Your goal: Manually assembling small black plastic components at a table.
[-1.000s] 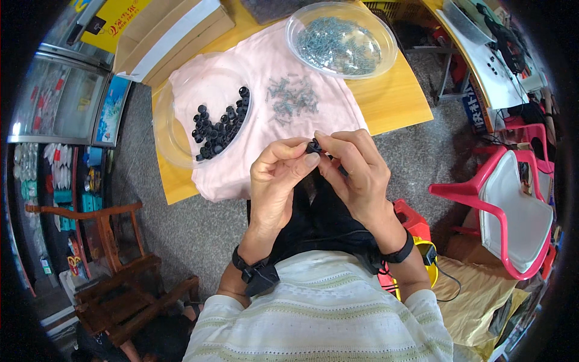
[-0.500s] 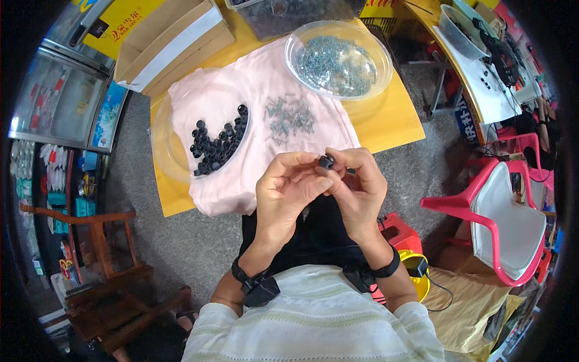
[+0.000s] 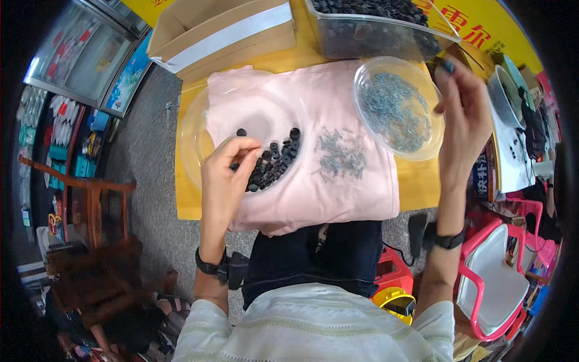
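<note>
My left hand [image 3: 224, 181] is over a shallow clear round tray [image 3: 192, 142], thumb and forefinger pinched together beside a heap of small black round caps [image 3: 278, 168]. Whether a cap is between those fingertips I cannot make out. Off to the right, my right hand [image 3: 464, 108] is raised beside a clear bowl of silvery screws [image 3: 392, 108], near the corner of a clear bin [image 3: 374, 39] filled with black pieces. A small dark part [image 3: 448, 66] shows at its fingertips, blurred by motion. Loose screws [image 3: 341, 155] lie on the pink cloth [image 3: 289, 208] between my hands.
An open cardboard box [image 3: 229, 42] stands at the back left of the yellow table [image 3: 416, 187]. On the right are a pink-and-white chair [image 3: 488, 283] and a white side table [image 3: 512, 157]. A wooden chair [image 3: 96, 211] is at the left.
My hands were together above my lap, holding a small black part. They have parted: the left has gone to the caps in the tray, the right up toward the bin. The view has shifted.
</note>
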